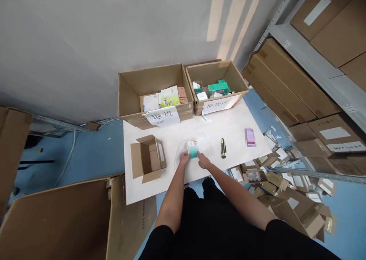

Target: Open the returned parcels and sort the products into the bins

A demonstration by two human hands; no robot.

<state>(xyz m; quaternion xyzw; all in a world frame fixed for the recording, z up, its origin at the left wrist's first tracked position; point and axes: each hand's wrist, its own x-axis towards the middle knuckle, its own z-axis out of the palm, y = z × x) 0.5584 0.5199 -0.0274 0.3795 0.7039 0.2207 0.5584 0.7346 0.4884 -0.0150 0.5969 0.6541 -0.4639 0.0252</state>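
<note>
Both my hands meet over the middle of the white tabletop (pixel 217 132). My left hand (pixel 184 158) and my right hand (pixel 203 161) hold a small white and teal box (pixel 193 148) between their fingers, just above a clear plastic wrapper (pixel 180 153) lying on the table. To the left stands a small open cardboard box (pixel 148 158), tipped on its side. A black and yellow utility knife (pixel 223 148) lies right of my hands. Farther right sits a small pink item (pixel 250 137).
Two large open cartons with paper labels stand at the table's far edge: the left one (pixel 151 94) holds books, the right one (pixel 217 85) green boxes. Torn small boxes (pixel 286 191) litter the floor at right. Shelving with cartons (pixel 303 81) rises at right; a big carton (pixel 57 222) lower left.
</note>
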